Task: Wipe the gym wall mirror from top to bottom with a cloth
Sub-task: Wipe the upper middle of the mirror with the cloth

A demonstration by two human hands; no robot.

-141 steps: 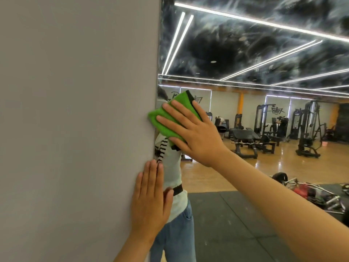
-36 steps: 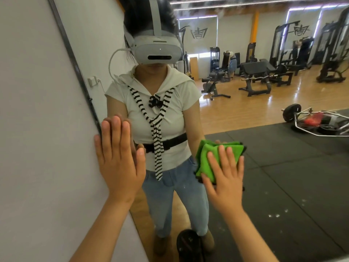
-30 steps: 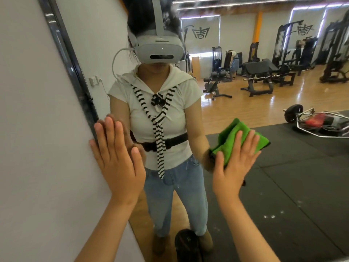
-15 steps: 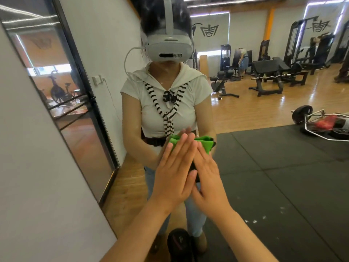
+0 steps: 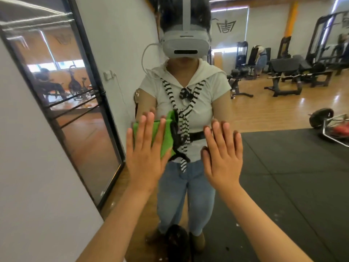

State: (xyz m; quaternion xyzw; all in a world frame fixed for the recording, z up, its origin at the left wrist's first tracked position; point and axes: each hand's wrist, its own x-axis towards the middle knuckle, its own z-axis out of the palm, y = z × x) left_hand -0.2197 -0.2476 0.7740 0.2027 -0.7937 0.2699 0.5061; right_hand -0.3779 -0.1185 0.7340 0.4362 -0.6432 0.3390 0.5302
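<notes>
Both palms are lying flat on the glass, with the cloth under the left one.

The left hand (image 5: 145, 152) is pressing the folded green cloth (image 5: 169, 137) against the mirror (image 5: 283, 167) with straight, spread fingers, nothing curled round it; the right hand (image 5: 223, 154) is resting bare on the glass just beside it, fingers likewise straight and holding nothing. The cloth is sitting at about chest height of the reflection, its upper right edge poking out past the left fingertips, apart from the right hand. Being pinned by pressure alone, it is likely to slide or bunch if the palm eases, and the bare right palm is probably smearing prints on the glass.
</notes>
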